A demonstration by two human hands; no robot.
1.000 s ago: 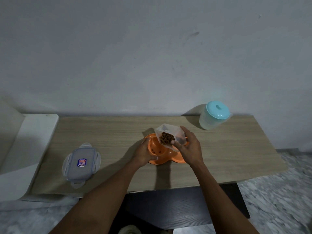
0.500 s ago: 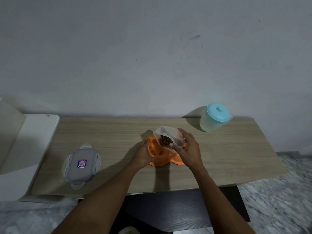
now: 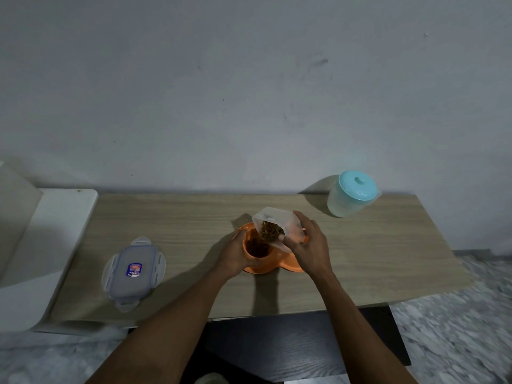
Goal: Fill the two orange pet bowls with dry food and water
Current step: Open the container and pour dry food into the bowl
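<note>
Orange pet bowls (image 3: 288, 266) on tabletop (image 3: 180, 217); left hand (image 3: 238, 256) grips rim, right hand (image 3: 310, 245) tilts clear container (image 3: 277, 217), kibble (image 3: 271, 231) pouring into left bowl. Food step underway; next likely needs blue-lidded jug (image 3: 352, 194) for water.

The right-side bowl of the orange feeder (image 3: 288, 266) is mostly hidden behind the right hand (image 3: 310, 250) and the tilted tub (image 3: 273, 219). Left of the feeder, the label (image 3: 135, 270) on the lid (image 3: 133, 285) is too small to read.

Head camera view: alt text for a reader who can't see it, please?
A right hand tips a clear container of dry food into the orange pet bowl, steadied by the left hand. A lid and teal-lidded jug sit nearby.
</note>
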